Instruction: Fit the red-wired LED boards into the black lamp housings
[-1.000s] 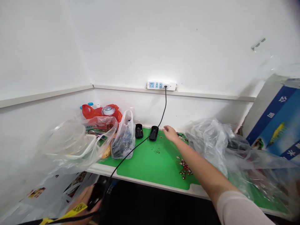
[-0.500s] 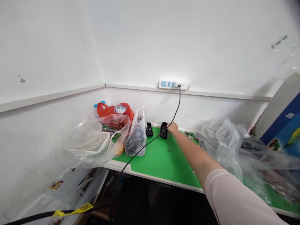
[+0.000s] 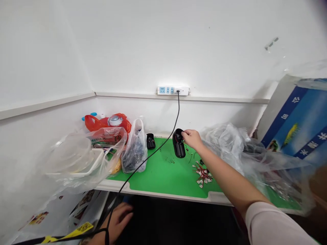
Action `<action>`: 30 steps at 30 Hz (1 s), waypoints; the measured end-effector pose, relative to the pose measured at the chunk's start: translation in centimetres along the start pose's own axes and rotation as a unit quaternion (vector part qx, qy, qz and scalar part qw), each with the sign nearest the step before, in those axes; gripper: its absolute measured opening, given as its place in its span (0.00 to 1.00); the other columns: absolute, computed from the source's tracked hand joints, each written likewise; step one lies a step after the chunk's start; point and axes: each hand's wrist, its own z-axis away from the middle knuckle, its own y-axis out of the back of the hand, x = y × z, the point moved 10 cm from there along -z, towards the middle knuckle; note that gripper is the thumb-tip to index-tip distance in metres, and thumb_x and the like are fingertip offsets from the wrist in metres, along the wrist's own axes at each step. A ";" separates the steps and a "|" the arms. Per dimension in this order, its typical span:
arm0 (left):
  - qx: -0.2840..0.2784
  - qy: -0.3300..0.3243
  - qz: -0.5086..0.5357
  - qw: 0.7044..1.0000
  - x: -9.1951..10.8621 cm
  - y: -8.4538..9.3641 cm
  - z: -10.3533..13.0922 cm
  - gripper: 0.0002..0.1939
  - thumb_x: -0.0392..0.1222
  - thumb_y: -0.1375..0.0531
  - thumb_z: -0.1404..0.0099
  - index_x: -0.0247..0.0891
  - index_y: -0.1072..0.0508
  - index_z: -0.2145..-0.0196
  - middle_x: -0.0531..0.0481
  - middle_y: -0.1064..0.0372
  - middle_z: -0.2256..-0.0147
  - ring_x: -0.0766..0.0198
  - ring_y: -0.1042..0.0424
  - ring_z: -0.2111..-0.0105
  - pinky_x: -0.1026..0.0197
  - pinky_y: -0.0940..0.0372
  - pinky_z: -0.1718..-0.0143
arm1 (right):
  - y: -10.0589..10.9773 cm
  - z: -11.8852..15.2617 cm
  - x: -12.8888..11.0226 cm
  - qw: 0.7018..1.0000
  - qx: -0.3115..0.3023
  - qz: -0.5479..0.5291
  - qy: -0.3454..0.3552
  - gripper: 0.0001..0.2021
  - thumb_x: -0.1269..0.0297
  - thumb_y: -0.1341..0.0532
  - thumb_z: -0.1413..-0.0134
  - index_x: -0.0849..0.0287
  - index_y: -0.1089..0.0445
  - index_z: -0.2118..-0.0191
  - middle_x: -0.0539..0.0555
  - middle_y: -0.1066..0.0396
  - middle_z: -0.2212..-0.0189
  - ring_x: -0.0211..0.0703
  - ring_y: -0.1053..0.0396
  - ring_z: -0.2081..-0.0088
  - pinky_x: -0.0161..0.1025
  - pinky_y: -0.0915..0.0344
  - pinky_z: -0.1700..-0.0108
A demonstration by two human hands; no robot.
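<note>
My right hand (image 3: pixel 192 139) pinches the upper end of a black plastic housing (image 3: pixel 180 149), its thumb and fingertips closed on the edge. The housing is oblong and hollow, with a bit of red wire showing inside. A similar black housing (image 3: pixel 151 141) lies to its left, beside a clear bag. My left hand (image 3: pixel 119 217) is low in the view, before the table's front edge and close to the black cable (image 3: pixel 131 175). Its fingers are slightly bent and apart, with nothing seen in them. Between the right forearm and the green mat (image 3: pixel 163 180) lies a cluster of wires with white connectors (image 3: pixel 203 175).
Bags stand at left: a clear bag of dark parts (image 3: pixel 134 153), a red bag (image 3: pixel 93 123) and plastic containers (image 3: pixel 71 154). Crumpled clear plastic (image 3: pixel 227 143) and a blue box (image 3: pixel 293 119) are at right. The cable hangs from a wall power strip (image 3: pixel 173 90) across the table.
My right hand has picked up the black housing and brought it nearer. My left hand has come into view at the bottom. The view has swung right, showing the wire cluster.
</note>
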 end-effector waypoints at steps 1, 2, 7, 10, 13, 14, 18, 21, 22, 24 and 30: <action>-0.040 -0.016 0.044 0.998 1.6 -0.9 -1.2 0.11 0.53 0.43 0.39 0.47 0.24 0.67 0.51 0.28 0.68 0.57 0.28 0.66 0.56 0.32 0.64 | 0.4 0.6 -0.4 1.000 0.005 0.012 0.011 0.17 0.57 0.47 0.46 0.59 0.28 0.76 0.53 0.28 0.79 0.40 0.34 0.75 0.35 0.45 0.72; -0.083 -0.031 0.100 0.991 3.6 -2.0 -2.7 0.12 0.52 0.43 0.38 0.44 0.24 0.66 0.51 0.29 0.67 0.59 0.29 0.67 0.57 0.33 0.64 | 0.8 1.2 -0.8 0.999 0.010 0.024 0.019 0.17 0.56 0.47 0.45 0.58 0.27 0.76 0.53 0.28 0.78 0.40 0.34 0.74 0.35 0.46 0.72; -0.045 -0.013 0.440 0.897 11.6 -4.7 -14.2 0.22 0.51 0.38 0.41 0.37 0.32 0.52 0.45 0.30 0.59 0.61 0.28 0.65 0.59 0.33 0.66 | 1.8 2.9 -0.8 0.997 0.028 0.077 0.010 0.17 0.59 0.48 0.45 0.59 0.26 0.76 0.56 0.27 0.77 0.41 0.35 0.74 0.36 0.49 0.72; -0.009 0.030 0.597 0.802 13.9 -7.0 -20.3 0.23 0.46 0.35 0.46 0.37 0.32 0.53 0.44 0.29 0.58 0.59 0.27 0.61 0.58 0.32 0.62 | 1.8 3.0 -0.1 0.992 0.023 0.126 -0.005 0.16 0.61 0.48 0.45 0.59 0.25 0.75 0.57 0.25 0.75 0.42 0.33 0.72 0.36 0.48 0.71; -0.024 0.065 0.657 0.751 15.2 -9.6 -24.1 0.22 0.38 0.34 0.51 0.36 0.32 0.57 0.47 0.27 0.67 0.58 0.26 0.70 0.57 0.32 0.67 | 1.3 2.5 0.9 0.993 0.004 0.116 0.001 0.17 0.59 0.48 0.43 0.59 0.25 0.73 0.56 0.25 0.74 0.42 0.32 0.72 0.35 0.45 0.71; -0.022 0.071 0.665 0.743 15.3 -10.1 -24.9 0.22 0.36 0.34 0.53 0.36 0.32 0.58 0.48 0.27 0.69 0.58 0.26 0.71 0.56 0.32 0.68 | 1.0 2.3 1.4 0.996 -0.003 0.086 0.005 0.18 0.58 0.48 0.42 0.59 0.25 0.72 0.56 0.25 0.74 0.42 0.31 0.72 0.35 0.44 0.70; 0.008 0.084 0.684 0.725 13.9 -10.6 -26.4 0.22 0.36 0.36 0.53 0.37 0.33 0.58 0.47 0.26 0.69 0.56 0.25 0.72 0.53 0.31 0.68 | -0.1 1.6 4.8 0.994 -0.032 -0.106 0.000 0.17 0.55 0.48 0.41 0.60 0.26 0.63 0.54 0.24 0.68 0.41 0.29 0.67 0.36 0.36 0.63; 0.018 0.093 0.696 0.711 12.2 -10.5 -26.7 0.21 0.35 0.36 0.52 0.37 0.34 0.58 0.47 0.26 0.69 0.55 0.24 0.71 0.49 0.30 0.64 | -1.9 2.1 7.6 0.979 -0.086 -0.184 -0.024 0.15 0.56 0.44 0.44 0.61 0.29 0.57 0.57 0.24 0.62 0.44 0.28 0.62 0.41 0.33 0.57; 0.019 0.095 0.700 0.708 11.9 -10.4 -26.8 0.21 0.34 0.37 0.51 0.37 0.35 0.58 0.47 0.26 0.69 0.55 0.24 0.70 0.49 0.30 0.63 | -2.6 2.5 8.3 0.974 -0.107 -0.196 -0.030 0.15 0.57 0.42 0.45 0.60 0.29 0.55 0.57 0.25 0.60 0.45 0.27 0.60 0.43 0.33 0.56; 0.015 0.096 0.704 0.703 11.5 -10.0 -26.9 0.20 0.33 0.38 0.51 0.36 0.35 0.59 0.46 0.26 0.69 0.54 0.23 0.68 0.48 0.30 0.62 | -3.8 3.5 8.6 0.963 -0.148 -0.224 -0.026 0.16 0.60 0.40 0.47 0.59 0.31 0.53 0.58 0.26 0.56 0.46 0.28 0.57 0.45 0.33 0.53; -0.018 0.073 0.716 0.694 12.5 -9.1 -27.1 0.17 0.31 0.40 0.48 0.35 0.34 0.59 0.44 0.26 0.67 0.53 0.23 0.68 0.50 0.29 0.64 | -3.6 5.4 6.8 0.962 -0.149 -0.226 0.024 0.18 0.69 0.38 0.52 0.56 0.34 0.52 0.56 0.27 0.55 0.45 0.28 0.54 0.44 0.33 0.52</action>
